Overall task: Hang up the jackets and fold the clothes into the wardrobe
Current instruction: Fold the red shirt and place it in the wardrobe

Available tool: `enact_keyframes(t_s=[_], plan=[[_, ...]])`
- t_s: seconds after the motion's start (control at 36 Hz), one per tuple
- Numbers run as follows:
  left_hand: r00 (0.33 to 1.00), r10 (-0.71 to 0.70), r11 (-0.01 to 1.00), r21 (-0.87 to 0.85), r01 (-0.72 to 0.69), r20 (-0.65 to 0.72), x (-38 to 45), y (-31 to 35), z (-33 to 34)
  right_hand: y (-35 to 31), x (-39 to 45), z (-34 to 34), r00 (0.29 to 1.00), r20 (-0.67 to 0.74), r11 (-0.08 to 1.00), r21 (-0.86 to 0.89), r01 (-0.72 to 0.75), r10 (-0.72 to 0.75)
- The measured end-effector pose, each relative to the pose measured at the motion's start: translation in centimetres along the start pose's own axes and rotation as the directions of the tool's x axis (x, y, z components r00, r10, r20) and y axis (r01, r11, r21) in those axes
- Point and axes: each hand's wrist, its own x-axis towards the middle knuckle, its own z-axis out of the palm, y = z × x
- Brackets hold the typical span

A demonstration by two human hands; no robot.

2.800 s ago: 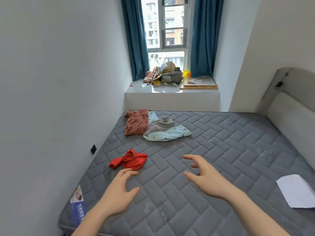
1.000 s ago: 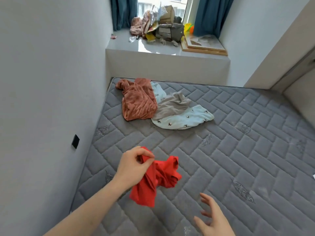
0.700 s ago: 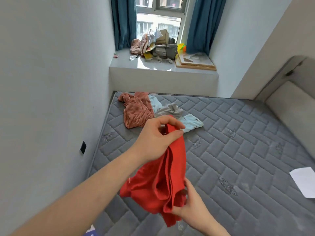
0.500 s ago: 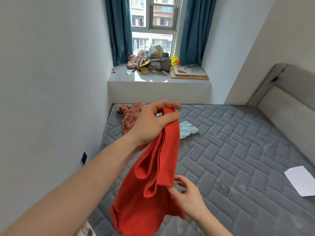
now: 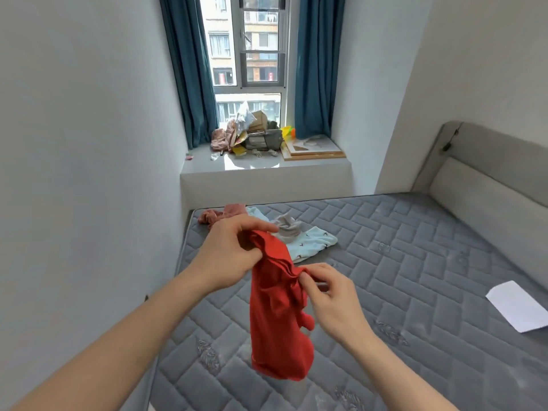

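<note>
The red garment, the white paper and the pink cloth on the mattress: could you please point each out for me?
Red garment (image 5: 275,321), head view, middle of the hanging cloth.
White paper (image 5: 522,307), head view, centre of the sheet.
Pink cloth (image 5: 234,209), head view, its visible top fold.

A wall (image 5: 89,173) is closing in along the left edge of the mattress (image 5: 415,277). A heap of clothes (image 5: 296,238) is lying at its far left corner and a white paper (image 5: 519,307) near its right edge; bare quilting is stretching between them.
</note>
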Motion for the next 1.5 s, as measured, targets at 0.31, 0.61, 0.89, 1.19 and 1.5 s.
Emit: enact_keyframes(t_s=[0.31, 0.61, 0.89, 1.19, 1.5], plan=[[0.991, -0.131, 0.970, 0.208, 0.124, 0.018, -0.8, -4.5, -1.0, -0.1, 1.0, -2.1, 0.997, 0.051, 0.998, -0.021, -0.064, 0.065], [0.981, -0.184, 0.933, 0.323, 0.157, 0.055, -1.5, -5.7, -0.9, 0.4, 1.5, -3.5, 0.991, 0.003, 0.990, -0.041, -0.134, 0.135], [0.964, -0.266, 0.911, 0.320, 0.261, -0.030, -1.1, -4.7, -0.6, 1.0, 1.0, -6.8, 0.960, 0.134, 0.962, -0.153, -0.225, 0.246], [0.943, -0.330, 0.925, 0.190, 0.330, -0.035, 1.1, -4.6, -2.1, -0.1, 0.8, -9.6, 0.920, 0.334, 0.975, -0.155, -0.160, 0.204], [0.927, -0.376, 0.875, 0.328, 0.357, -0.006, 1.6, -6.6, -3.9, -2.0, 2.2, -9.0, 0.968, 0.236, 0.981, -0.190, -0.037, 0.082]])
